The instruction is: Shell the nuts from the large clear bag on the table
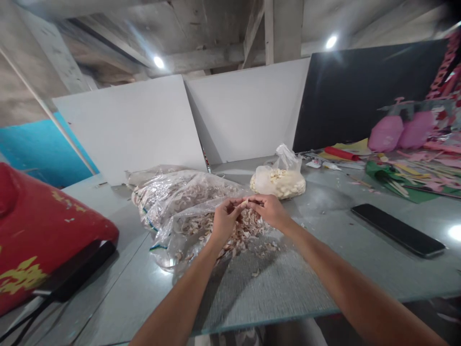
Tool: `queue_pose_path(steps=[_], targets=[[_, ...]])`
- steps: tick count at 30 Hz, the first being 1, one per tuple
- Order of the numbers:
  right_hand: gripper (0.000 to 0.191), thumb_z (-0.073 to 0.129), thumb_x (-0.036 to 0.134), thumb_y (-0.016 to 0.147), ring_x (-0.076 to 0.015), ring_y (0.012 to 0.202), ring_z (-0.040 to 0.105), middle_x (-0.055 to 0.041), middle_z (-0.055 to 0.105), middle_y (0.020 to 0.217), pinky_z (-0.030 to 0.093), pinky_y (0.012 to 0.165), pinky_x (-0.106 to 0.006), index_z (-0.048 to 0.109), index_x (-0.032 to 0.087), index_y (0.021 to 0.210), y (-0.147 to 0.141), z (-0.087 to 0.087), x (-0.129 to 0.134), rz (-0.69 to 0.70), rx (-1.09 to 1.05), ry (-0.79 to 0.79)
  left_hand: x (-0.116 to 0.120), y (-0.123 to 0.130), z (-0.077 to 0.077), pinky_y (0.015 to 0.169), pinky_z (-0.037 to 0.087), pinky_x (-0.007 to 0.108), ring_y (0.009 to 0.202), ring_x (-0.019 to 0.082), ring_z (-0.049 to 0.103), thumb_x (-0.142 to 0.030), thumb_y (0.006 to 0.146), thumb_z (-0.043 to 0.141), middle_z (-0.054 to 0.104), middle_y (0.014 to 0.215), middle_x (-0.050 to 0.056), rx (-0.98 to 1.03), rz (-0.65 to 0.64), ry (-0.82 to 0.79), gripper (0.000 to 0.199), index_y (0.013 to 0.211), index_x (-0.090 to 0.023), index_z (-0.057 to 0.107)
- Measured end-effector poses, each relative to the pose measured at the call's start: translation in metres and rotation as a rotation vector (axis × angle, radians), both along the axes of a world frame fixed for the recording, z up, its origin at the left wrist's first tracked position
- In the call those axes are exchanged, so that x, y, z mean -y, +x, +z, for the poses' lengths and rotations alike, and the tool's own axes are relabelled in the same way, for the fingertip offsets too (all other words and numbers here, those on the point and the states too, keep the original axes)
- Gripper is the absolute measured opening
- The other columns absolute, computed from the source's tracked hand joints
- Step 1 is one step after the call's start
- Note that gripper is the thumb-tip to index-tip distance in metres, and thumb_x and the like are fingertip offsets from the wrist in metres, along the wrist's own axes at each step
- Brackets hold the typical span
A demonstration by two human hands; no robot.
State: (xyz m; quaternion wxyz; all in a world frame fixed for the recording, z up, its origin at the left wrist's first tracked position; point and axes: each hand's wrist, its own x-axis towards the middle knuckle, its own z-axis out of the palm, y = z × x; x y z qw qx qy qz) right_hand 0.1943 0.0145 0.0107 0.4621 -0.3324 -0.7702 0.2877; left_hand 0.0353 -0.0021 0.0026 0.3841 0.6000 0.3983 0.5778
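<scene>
My left hand (226, 217) and my right hand (271, 209) meet fingertip to fingertip above a loose heap. Pinched between them is a small pale piece that looks like a garlic clove (245, 203), partly hidden by the fingers. Beneath the hands lie dry papery skins (248, 230), spilling from the mouth of a large clear plastic bag (169, 190). Behind my right hand stands a smaller clear bag (287, 161) holding many smooth, pale cloves (283, 182).
A black phone (398, 229) lies at right. Past it are green paper (414, 190), sticks and a red roll (341, 154); pink bottles (387, 133) stand beyond. A red case (46, 230) with a black device (81, 269) is at left. White boards (129, 125) lean behind the grey table (284, 288).
</scene>
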Motion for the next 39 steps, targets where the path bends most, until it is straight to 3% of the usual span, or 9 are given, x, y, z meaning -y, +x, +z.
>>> queue_pose_path(steps=[6, 10, 16, 19, 23, 31, 37, 39], targets=[[0.031, 0.042, 0.032, 0.087, -0.014, 0.062, 0.059, -0.0033, 0.066, 0.074, 0.045, 0.059, -0.024, 0.063, 0.019, 0.105, -0.005, -0.003, 0.003, -0.107, -0.006, 0.096, -0.002, -0.001, -0.001, 0.045, 0.043, 0.019, 0.045, 0.006, 0.046, -0.044, 0.064, 0.068, 0.053, 0.058, -0.003, 0.132, -0.002, -0.094, 0.035, 0.077, -0.013, 0.059], [0.028, 0.044, 0.028, 0.084, -0.0148, 0.077, 0.058, -0.0076, 0.063, 0.095, 0.045, 0.065, -0.024, 0.062, 0.018, 0.103, -0.005, -0.001, 0.005, -0.226, -0.037, 0.196, -0.005, -0.002, -0.003, 0.046, 0.043, 0.018, 0.046, 0.006, 0.047, -0.046, 0.063, 0.068, 0.05, 0.058, -0.004, 0.187, -0.014, -0.167, 0.037, 0.077, -0.013, 0.058], [0.027, 0.052, 0.036, 0.082, -0.0149, 0.076, 0.06, -0.0036, 0.066, 0.083, 0.045, 0.068, -0.024, 0.063, 0.018, 0.099, -0.009, -0.003, 0.006, -0.104, -0.072, 0.108, -0.003, 0.001, -0.003, 0.046, 0.043, 0.019, 0.047, 0.006, 0.048, -0.045, 0.059, 0.072, 0.054, 0.061, -0.002, 0.172, -0.041, -0.166, 0.039, 0.078, -0.013, 0.061], [0.024, 0.053, 0.036, 0.082, -0.0152, 0.072, 0.06, -0.0037, 0.068, 0.083, 0.044, 0.066, -0.024, 0.067, 0.019, 0.091, -0.009, -0.003, 0.007, -0.131, -0.068, 0.107, -0.001, 0.001, -0.001, 0.047, 0.044, 0.019, 0.048, 0.006, 0.05, -0.044, 0.059, 0.073, 0.057, 0.064, -0.001, 0.137, -0.066, -0.159, 0.041, 0.085, -0.013, 0.064], [0.028, 0.048, 0.038, 0.084, -0.0127, 0.059, 0.056, -0.0009, 0.064, 0.069, 0.041, 0.058, -0.022, 0.067, 0.019, 0.09, -0.009, -0.003, 0.006, -0.12, -0.053, 0.088, 0.002, 0.001, 0.003, 0.046, 0.043, 0.019, 0.047, 0.007, 0.05, -0.044, 0.059, 0.073, 0.056, 0.059, -0.002, 0.102, -0.094, -0.154, 0.04, 0.084, -0.013, 0.066], [0.022, 0.046, 0.033, 0.085, -0.0116, 0.059, 0.052, 0.0004, 0.058, 0.065, 0.039, 0.058, -0.021, 0.06, 0.017, 0.084, -0.011, -0.003, 0.008, -0.158, -0.043, 0.138, 0.002, 0.001, 0.0, 0.05, 0.042, 0.016, 0.054, 0.005, 0.05, -0.038, 0.058, 0.076, 0.054, 0.064, -0.004, 0.432, -0.187, -0.217, 0.032, 0.078, -0.016, 0.062], [0.018, 0.046, 0.027, 0.085, -0.0121, 0.066, 0.053, -0.0015, 0.061, 0.073, 0.04, 0.065, -0.022, 0.061, 0.016, 0.085, -0.011, 0.003, 0.015, -0.12, 0.019, 0.201, 0.002, -0.001, 0.001, 0.048, 0.041, 0.016, 0.05, 0.003, 0.048, -0.032, 0.064, 0.074, 0.056, 0.072, -0.005, 0.579, -0.232, -0.213, 0.043, 0.103, -0.023, 0.058], [0.018, 0.046, 0.026, 0.085, -0.0126, 0.068, 0.054, -0.0023, 0.062, 0.075, 0.04, 0.068, -0.023, 0.061, 0.016, 0.085, -0.01, 0.003, 0.015, -0.132, 0.03, 0.225, 0.002, -0.002, 0.002, 0.047, 0.041, 0.016, 0.051, 0.003, 0.048, -0.031, 0.064, 0.074, 0.055, 0.072, -0.005, 0.615, -0.213, -0.201, 0.042, 0.102, -0.023, 0.058]])
